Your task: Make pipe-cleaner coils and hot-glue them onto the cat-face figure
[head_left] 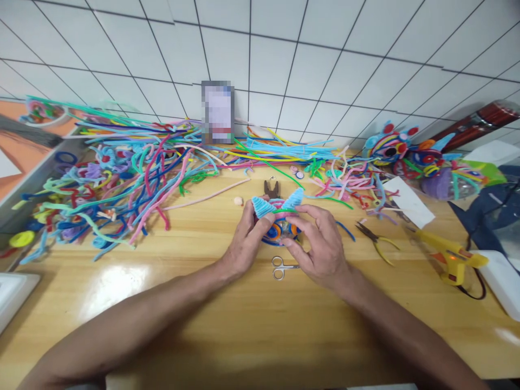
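A pipe-cleaner animal head [273,232] is held up above the middle of the table. It has two light blue pointed ears, a pink band, and round eyes in blue and orange. My left hand [245,238] grips its left side, thumb near the base of the left ear. My right hand [320,244] holds the other side, its fingers by a green pipe cleaner [284,210] that runs across below the ears. Small scissors [280,267] lie on the table just below the head. Behind it show the dark jaws of a pair of pliers [271,188].
Heaped pipe cleaners [134,179] cover the left and back. To the right lie yellow-handled pliers [377,241], a yellow glue gun [453,259] and a white paper [410,203]. Finished pipe-cleaner figures [388,145] stand at the back right. A phone [218,111] leans on the tiled wall.
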Demonstrator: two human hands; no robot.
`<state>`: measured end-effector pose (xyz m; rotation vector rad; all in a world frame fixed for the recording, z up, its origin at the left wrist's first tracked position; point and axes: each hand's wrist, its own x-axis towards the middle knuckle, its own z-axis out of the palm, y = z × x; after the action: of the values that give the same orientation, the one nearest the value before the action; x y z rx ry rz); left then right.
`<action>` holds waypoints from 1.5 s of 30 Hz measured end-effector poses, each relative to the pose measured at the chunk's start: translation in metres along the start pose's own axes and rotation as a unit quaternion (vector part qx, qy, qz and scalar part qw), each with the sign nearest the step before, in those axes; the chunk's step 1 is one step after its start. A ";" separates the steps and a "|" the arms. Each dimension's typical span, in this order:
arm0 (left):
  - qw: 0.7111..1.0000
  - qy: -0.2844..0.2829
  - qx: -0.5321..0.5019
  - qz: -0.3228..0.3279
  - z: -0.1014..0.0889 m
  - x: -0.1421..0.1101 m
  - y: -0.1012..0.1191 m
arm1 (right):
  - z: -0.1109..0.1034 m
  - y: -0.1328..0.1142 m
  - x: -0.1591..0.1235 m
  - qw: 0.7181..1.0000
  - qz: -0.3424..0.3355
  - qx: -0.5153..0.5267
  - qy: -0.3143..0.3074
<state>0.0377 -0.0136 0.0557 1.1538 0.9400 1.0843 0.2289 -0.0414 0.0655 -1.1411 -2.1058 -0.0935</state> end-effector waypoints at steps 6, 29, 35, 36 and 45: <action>1.000 -0.003 -0.001 -0.019 -0.001 0.000 -0.004 | 0.000 -0.001 0.001 1.000 -0.002 0.007 0.001; 1.000 -0.002 0.018 -0.011 0.001 -0.003 -0.001 | -0.011 0.005 0.009 0.992 0.063 0.093 0.050; 1.000 0.001 0.015 -0.013 0.001 -0.004 -0.002 | -0.007 0.002 0.007 0.999 0.010 0.037 0.028; 1.000 0.002 0.015 -0.012 0.002 -0.004 -0.002 | -0.007 0.002 0.007 0.999 0.007 0.034 0.026; 1.000 -0.004 0.018 0.001 0.001 -0.004 -0.006 | -0.007 0.001 0.006 1.000 -0.009 0.026 0.012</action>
<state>0.0384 -0.0181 0.0496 1.1872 0.9552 1.0680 0.2315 -0.0398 0.0740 -1.0862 -2.0852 -0.0607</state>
